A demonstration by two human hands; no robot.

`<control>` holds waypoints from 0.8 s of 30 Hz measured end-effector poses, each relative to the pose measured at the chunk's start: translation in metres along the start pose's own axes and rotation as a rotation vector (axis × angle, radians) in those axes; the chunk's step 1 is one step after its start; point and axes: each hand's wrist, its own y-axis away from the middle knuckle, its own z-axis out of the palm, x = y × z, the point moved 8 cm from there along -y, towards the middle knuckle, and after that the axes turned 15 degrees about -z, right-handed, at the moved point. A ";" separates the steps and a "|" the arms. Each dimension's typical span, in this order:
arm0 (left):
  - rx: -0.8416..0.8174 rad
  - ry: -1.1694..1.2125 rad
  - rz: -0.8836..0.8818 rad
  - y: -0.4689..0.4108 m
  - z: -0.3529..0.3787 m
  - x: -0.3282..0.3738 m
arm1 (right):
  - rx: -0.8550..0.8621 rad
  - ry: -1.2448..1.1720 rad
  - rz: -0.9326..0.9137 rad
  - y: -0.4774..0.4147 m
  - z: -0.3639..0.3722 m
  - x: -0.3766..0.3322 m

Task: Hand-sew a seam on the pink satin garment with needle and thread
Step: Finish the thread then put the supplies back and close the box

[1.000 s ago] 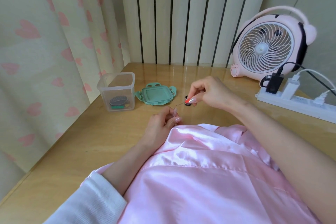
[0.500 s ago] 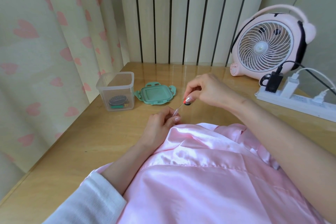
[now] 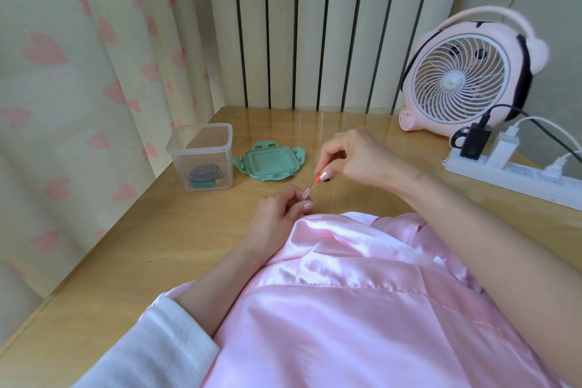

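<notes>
1. Hard to make out: needle and thread are too fine to identify. A small black item just behind the right fingertips is mostly hidden. The box contents are blurred.
2. Left hand (image 3: pixel 280 214): grip closed, fingers curled, pinching a small clear tube (image 3: pixel 305 194) just beyond the garment's far edge.
3. Right hand (image 3: pixel 356 157): grip closed, fingertips pinching a thin red-tipped stick (image 3: pixel 317 179), whose lower end meets the clear tube.
4. Pink satin garment (image 3: pixel 362 293): spread over the near right part of the worktop (image 3: pixel 126 261), cut off at the bottom of the view; right forearm crosses above it.
5. Clear box (image 3: pixel 201 157): near the worktop's left edge, open; green lid (image 3: pixel 269 162) lies flat just beside it.
6. Pink fan (image 3: pixel 456 79): far right corner, upright.
7. Power strip (image 3: pixel 504 170): along the right edge, plugs inserted.
</notes>
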 end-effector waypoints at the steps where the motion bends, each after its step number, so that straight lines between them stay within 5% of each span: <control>1: -0.002 -0.002 -0.001 0.000 0.000 0.000 | -0.018 0.000 -0.002 0.000 0.005 -0.001; 24: 0.059 -0.030 0.022 0.003 -0.006 0.002 | 0.005 -0.087 0.014 0.003 0.015 -0.001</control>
